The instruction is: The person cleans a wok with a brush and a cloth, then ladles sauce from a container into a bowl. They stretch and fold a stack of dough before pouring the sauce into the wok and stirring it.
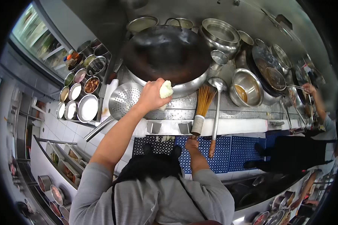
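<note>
My left hand [151, 95] is closed around a white cloth [165, 90], arm stretched forward, pressing it at the near rim of the big dark wok [165, 52]; my right hand [192, 143] hangs low, fingers curled round the end of the bamboo brush [202, 108]; a perforated skimmer [122, 100] lies left of my wrist; a ladle [216, 112] rests beside the brush.

Steel cooking range [229, 107], perforated strip along front edge. Landmark: big dark wok [165, 52] seated in range top.
- Left of wok: perforated skimmer [124, 98], handle hanging off front edge; farther left, cluster of small seasoning bowls [80, 88].
- Behind wok: steel pots [142, 23].
- Right of wok: ladle [216, 108], bamboo brush [202, 108] leaning at front edge, steel bowl [247, 87] with brown liquid, stacked basins [221, 33].
- Below wok, off range: blue floor mat [229, 152].
</note>
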Motion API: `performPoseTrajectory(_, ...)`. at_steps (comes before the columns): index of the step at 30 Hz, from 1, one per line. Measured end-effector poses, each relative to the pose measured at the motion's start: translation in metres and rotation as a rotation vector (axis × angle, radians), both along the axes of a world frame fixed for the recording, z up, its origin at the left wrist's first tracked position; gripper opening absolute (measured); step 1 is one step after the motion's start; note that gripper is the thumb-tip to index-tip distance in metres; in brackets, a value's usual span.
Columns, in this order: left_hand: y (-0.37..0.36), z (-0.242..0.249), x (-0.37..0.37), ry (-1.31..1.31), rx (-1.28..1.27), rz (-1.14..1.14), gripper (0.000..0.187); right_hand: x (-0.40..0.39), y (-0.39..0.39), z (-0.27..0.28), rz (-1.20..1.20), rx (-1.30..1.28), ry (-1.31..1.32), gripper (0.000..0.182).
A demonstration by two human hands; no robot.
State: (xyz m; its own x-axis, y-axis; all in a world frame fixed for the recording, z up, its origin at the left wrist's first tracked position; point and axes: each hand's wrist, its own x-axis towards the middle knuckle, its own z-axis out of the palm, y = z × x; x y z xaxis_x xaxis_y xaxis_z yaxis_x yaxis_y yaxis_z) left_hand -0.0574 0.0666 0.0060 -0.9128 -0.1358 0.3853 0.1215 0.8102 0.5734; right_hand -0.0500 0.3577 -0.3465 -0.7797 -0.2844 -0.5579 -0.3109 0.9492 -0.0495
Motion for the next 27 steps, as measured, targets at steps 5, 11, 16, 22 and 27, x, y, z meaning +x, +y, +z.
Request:
performPoseTrajectory(5, -0.007, -0.005, -0.009, 0.05, -0.056, 0.018, 0.042, 0.011, -0.006, 0.062, 0.143, -0.091, -0.313, 0.051)
performPoseTrajectory(11, -0.017, -0.017, -0.026, 0.004, 0.008, 0.03, 0.046, 0.044, 0.037, 0.233, -0.07, -0.59, 0.57, 0.028)
performPoseTrajectory(16, -0.015, -0.026, -0.042, 0.017, 0.012, 0.046, 0.042, 0.012, 0.065, 0.204, -0.208, -0.437, 0.724, 0.048)
performPoseTrajectory(22, -0.021, -0.022, -0.052, -0.002, 0.041, 0.035, 0.04, -0.003, 0.053, 0.228, -0.669, -0.967, 0.258, 0.066)
performPoseTrajectory(27, -0.02, -0.025, -0.057, -0.032, 0.04, 0.027, 0.04, -0.006, 0.033, 0.26, -0.854, -1.325, -0.09, 0.068)
